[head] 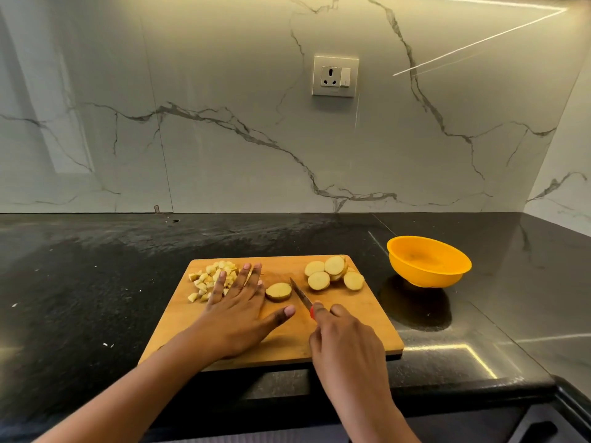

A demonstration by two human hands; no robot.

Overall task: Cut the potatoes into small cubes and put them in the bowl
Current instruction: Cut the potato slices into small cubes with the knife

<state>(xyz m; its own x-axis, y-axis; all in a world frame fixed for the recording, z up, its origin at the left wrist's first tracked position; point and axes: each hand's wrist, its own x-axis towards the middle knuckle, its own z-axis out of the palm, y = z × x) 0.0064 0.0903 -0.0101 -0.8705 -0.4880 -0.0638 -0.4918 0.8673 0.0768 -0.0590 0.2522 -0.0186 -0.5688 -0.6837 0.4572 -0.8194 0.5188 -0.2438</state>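
While my left hand (238, 310) lies flat, fingers straight, on the rectangular wooden board (361, 310) at lower centre, my right hand (347, 342) has its grip closed round the red-handled steel knife (300, 294).

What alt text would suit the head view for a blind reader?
A right hand holds a knife by one potato slice on a cutting board; the left hand lies flat by potato cubes. Farther right: more slices, an orange bowl.

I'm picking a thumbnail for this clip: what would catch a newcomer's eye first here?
The bright orange bowl, empty on the dark counter right of the wooden cutting board. Then the board's pale potato: cubes at its far left, round slices at its far right. Between them the left grip lies flat, and the right grip holds a knife by a lone slice.
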